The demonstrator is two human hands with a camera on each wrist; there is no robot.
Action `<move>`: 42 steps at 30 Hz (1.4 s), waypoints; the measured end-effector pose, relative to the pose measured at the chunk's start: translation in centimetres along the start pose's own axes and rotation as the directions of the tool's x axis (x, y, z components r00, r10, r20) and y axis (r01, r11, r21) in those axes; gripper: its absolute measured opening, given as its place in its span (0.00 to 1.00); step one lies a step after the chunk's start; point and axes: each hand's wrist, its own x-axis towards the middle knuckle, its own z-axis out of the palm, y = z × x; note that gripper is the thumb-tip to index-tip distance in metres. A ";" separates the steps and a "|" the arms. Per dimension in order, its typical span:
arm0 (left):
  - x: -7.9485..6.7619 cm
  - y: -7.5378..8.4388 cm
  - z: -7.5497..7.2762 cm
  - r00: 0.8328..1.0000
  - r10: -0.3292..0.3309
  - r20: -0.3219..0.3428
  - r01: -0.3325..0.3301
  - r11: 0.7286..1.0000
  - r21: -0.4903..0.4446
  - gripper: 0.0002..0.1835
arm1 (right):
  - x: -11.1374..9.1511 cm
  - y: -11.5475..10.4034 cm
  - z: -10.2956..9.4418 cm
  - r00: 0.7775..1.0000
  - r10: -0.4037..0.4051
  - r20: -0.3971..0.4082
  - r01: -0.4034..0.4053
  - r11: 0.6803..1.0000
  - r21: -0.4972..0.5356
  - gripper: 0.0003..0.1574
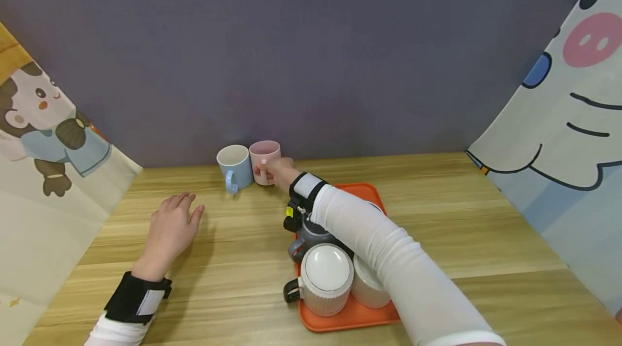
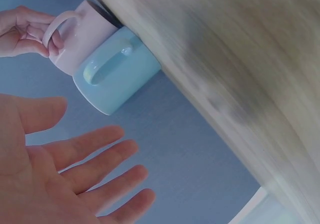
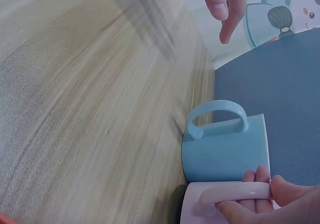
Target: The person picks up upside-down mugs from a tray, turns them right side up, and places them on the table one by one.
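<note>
Starting at the near edge, we note an orange tray [image 1: 335, 325] on the wood-grain table [image 1: 233, 259], bearing a ribbed white mug [image 1: 326, 286] with a black handle, a second white vessel [image 1: 370, 294] beside it, and a grey mug [image 1: 317, 236] just behind. The right arm's white sleeve [image 1: 384, 249] crosses above the tray and hides part of its load.

Further out on the left, we see the left hand [image 1: 171, 226], fingers extended, thumb spread away, holding nothing; both mugs ahead lie beyond its fingertips.

Farther still, we find the right hand [image 1: 281, 171] pinching the handle [image 3: 240, 191] of the pink mug [image 2: 82, 38]. Its fingers pass through the loop, so the mug's body sits directly against the far side of the grip. The mug is about upright; we cannot tell whether its base touches the table. Just left of it stands the light-blue mug [image 1: 240, 172], upright, handle facing us.

Behind both mugs we record a grey-blue wall [image 1: 311, 54], flanked by printed cartoon panels [image 1: 590, 92].
</note>
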 end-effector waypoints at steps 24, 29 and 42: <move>-0.3 0.2 -0.3 0.999 0.051 -0.010 -0.051 0.999 -0.009 0.20 | -1.0 0.5 0.9 0.999 0.036 -0.024 -0.040 0.978 -0.205 0.17; -0.2 0.2 -0.4 0.999 0.053 -0.003 -0.053 0.999 -0.010 0.20 | 4.8 3.2 1.1 0.999 0.049 -0.008 -0.050 0.964 -0.262 0.17; -0.3 0.4 -0.3 0.998 0.051 0.023 -0.051 0.999 -0.012 0.19 | 15.3 7.5 1.9 0.987 0.152 0.043 -0.141 0.972 -0.190 0.18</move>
